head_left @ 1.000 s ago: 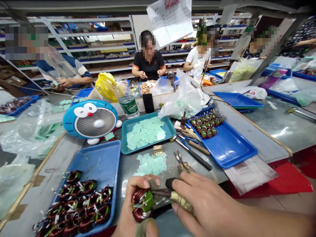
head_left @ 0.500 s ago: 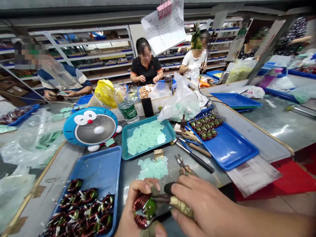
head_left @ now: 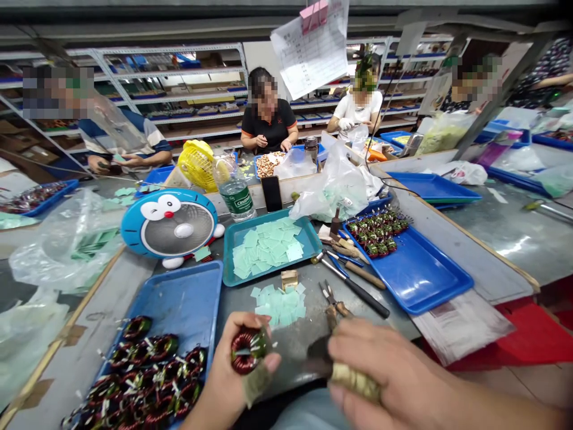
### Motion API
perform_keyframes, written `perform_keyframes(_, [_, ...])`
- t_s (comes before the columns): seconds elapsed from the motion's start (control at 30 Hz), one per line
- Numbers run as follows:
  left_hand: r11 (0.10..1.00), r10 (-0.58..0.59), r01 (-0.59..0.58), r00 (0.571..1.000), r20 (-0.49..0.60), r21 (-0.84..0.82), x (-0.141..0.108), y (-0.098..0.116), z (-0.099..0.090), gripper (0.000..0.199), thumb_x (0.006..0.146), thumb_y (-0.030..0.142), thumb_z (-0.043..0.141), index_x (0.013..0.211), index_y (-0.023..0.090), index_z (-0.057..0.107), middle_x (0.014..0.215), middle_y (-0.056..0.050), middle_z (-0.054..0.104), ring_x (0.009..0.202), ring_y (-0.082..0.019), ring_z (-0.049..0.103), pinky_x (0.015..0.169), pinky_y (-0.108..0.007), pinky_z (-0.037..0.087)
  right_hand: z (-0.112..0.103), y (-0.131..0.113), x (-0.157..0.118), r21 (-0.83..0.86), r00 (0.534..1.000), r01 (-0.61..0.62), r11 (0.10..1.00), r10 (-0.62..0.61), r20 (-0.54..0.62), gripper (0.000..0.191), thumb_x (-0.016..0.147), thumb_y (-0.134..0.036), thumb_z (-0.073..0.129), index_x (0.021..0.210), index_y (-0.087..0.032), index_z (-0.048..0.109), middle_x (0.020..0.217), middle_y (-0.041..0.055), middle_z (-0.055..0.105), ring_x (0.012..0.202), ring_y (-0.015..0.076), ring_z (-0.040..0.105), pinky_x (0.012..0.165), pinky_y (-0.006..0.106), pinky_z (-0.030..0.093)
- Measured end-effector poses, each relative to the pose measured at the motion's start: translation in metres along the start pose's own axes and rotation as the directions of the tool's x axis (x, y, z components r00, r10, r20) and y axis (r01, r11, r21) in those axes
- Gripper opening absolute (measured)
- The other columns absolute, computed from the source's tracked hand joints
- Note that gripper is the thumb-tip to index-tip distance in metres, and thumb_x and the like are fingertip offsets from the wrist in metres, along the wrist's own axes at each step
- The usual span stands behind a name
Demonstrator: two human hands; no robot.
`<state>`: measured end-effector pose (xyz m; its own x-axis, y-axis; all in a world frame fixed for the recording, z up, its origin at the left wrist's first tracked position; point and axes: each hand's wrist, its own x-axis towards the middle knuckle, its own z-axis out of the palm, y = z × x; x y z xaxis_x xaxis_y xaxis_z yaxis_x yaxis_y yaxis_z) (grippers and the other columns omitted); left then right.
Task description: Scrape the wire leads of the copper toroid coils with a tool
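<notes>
My left hand (head_left: 230, 364) is closed around a toroidal coil (head_left: 245, 351), a green ring wound with dark red copper wire, with pale leads on its right side. A greyish-green wrap covers part of a finger on this hand. My right hand (head_left: 380, 370) grips a hand tool (head_left: 356, 382) by its thick, tan, tape-wrapped handle. Its dark end points left toward the coil, apart from it and too blurred to name. Left of my left hand, a blue tray (head_left: 179, 292) holds several similar coils (head_left: 147, 382). Loose pale green paper pieces (head_left: 280, 304) lie just beyond my hands.
A teal tray (head_left: 227, 254) holds more green pieces. Pliers (head_left: 333, 298), a hammer (head_left: 358, 289) and other tools lie to the right, beside a blue tray (head_left: 434, 269) with coils. A cartoon fan (head_left: 172, 230), bottle (head_left: 237, 197) and phone (head_left: 271, 194) stand behind. Several people sit opposite.
The tool in my right hand has drawn away from the coil to the right. My left hand has moved slightly left and up with the coil, leaving a gap between the hands.
</notes>
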<state>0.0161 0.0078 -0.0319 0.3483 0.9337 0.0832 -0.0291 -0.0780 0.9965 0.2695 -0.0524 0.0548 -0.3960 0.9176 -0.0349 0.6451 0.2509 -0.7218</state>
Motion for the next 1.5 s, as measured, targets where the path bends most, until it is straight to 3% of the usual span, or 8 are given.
perform_keyframes(0.17, [0.996,0.058,-0.047,0.988,0.146,-0.079,-0.001,0.006,-0.004,0.047,0.077,0.029,0.086,0.108,0.030,0.051,0.103,0.001,0.066,0.108,-0.023,0.063,0.113,-0.042,0.037,0.009,0.007,-0.002,-0.199,0.996,-0.043,0.979,0.026,-0.086,0.005,0.092,-0.020,0.057,0.095,-0.022,0.061,0.099,0.0055,0.061,0.091,0.0235,0.055,0.083,0.037,0.042])
perform_keyframes(0.4, [0.989,0.115,-0.101,0.985,0.130,-0.109,0.000,0.010,0.007,0.046,0.078,0.028,0.086,0.108,0.033,0.052,0.105,-0.001,0.065,0.108,-0.021,0.060,0.094,-0.030,0.050,0.027,0.007,0.010,-0.260,0.994,0.014,0.966,-0.041,-0.101,0.004,0.092,-0.024,0.056,0.094,-0.022,0.059,0.096,0.0050,0.059,0.087,0.0231,0.052,0.079,0.037,0.040])
perform_keyframes(0.77, [0.983,0.177,-0.169,0.975,0.131,-0.074,0.001,0.010,0.012,0.051,0.071,0.020,0.090,0.108,0.032,0.056,0.102,0.000,0.066,0.105,-0.021,0.063,0.107,-0.035,0.047,0.022,0.005,0.017,0.043,0.997,-0.074,0.996,0.072,0.037,0.009,0.082,-0.023,0.065,0.083,-0.022,0.056,0.087,-0.0003,0.060,0.082,0.0171,0.058,0.073,0.028,0.039])
perform_keyframes(1.07, [0.979,0.205,-0.199,0.963,0.175,-0.051,0.003,0.007,0.010,0.053,0.069,0.013,0.089,0.108,0.031,0.057,0.102,-0.002,0.063,0.106,-0.025,0.063,0.098,-0.037,0.052,0.001,-0.008,0.020,0.154,0.969,-0.207,0.966,0.182,0.165,0.017,0.077,-0.017,0.068,0.076,-0.022,0.051,0.081,-0.0036,0.056,0.077,0.0142,0.056,0.068,0.025,0.036])
perform_keyframes(1.17, [0.979,0.203,-0.198,0.955,0.216,-0.043,0.002,0.007,0.009,0.054,0.071,0.013,0.087,0.110,0.032,0.056,0.104,-0.003,0.063,0.106,-0.024,0.063,0.097,-0.035,0.052,-0.007,-0.010,0.019,0.259,0.944,-0.263,0.929,0.192,0.270,0.015,0.078,-0.019,0.066,0.076,-0.022,0.051,0.078,-0.0056,0.052,0.073,0.0125,0.050,0.065,0.023,0.035])
perform_keyframes(1.3, [0.978,0.196,-0.206,0.945,0.263,0.011,0.003,0.013,0.008,0.053,0.072,0.013,0.087,0.110,0.031,0.055,0.103,-0.002,0.064,0.106,-0.023,0.062,0.100,-0.036,0.049,-0.016,-0.007,0.019,0.353,0.854,-0.437,0.827,0.259,0.452,0.014,0.079,-0.027,0.065,0.076,-0.023,0.052,0.067,-0.0083,0.044,0.063,0.0107,0.040,0.054,0.022,0.031])
perform_keyframes(1.4, [0.976,0.196,-0.217,0.931,0.308,0.034,0.005,0.020,0.009,0.048,0.075,0.012,0.084,0.108,0.030,0.054,0.100,-0.003,0.062,0.102,-0.023,0.063,0.085,-0.031,0.053,-0.020,-0.006,0.019,0.317,0.794,-0.528,0.788,0.325,0.514,0.016,0.077,-0.030,0.067,0.073,-0.023,0.053,0.063,-0.0083,0.042,0.059,0.0105,0.039,0.052,0.023,0.028])
perform_keyframes(1.5, [0.973,0.202,-0.228,0.921,0.334,0.040,0.008,0.024,0.010,0.046,0.076,0.010,0.082,0.107,0.029,0.053,0.098,-0.004,0.061,0.095,-0.022,0.063,0.077,-0.028,0.053,-0.021,-0.004,0.019,0.302,0.769,-0.558,0.773,0.344,0.539,0.019,0.075,-0.033,0.069,0.071,-0.023,0.053,0.063,-0.0083,0.041,0.058,0.0102,0.038,0.051,0.023,0.027])
